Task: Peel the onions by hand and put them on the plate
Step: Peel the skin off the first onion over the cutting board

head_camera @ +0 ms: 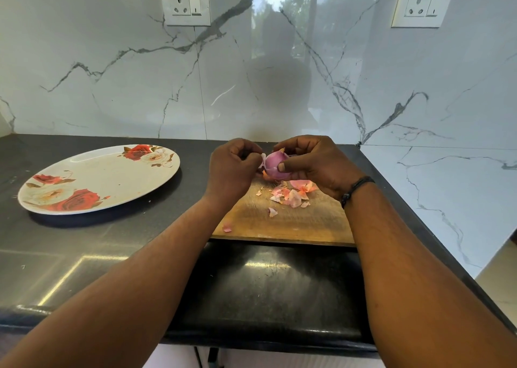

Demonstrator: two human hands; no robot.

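A small purple onion (275,166) is held above the far end of a wooden cutting board (282,222). My right hand (313,163) grips it from the right, thumb across its front. My left hand (232,166) pinches a pale strip of onion skin (262,160) at the onion's left side. Several torn pink skin pieces (293,194) lie scattered on the board below. The white oval plate (112,183) with red rose prints rests on the dark counter to the left, with no onion on it.
The black stone counter (84,255) ends at a marble wall (140,73) behind and another marble wall on the right. Two wall sockets (184,2) are high on the back wall. One skin flake (227,228) lies near the board's front left corner.
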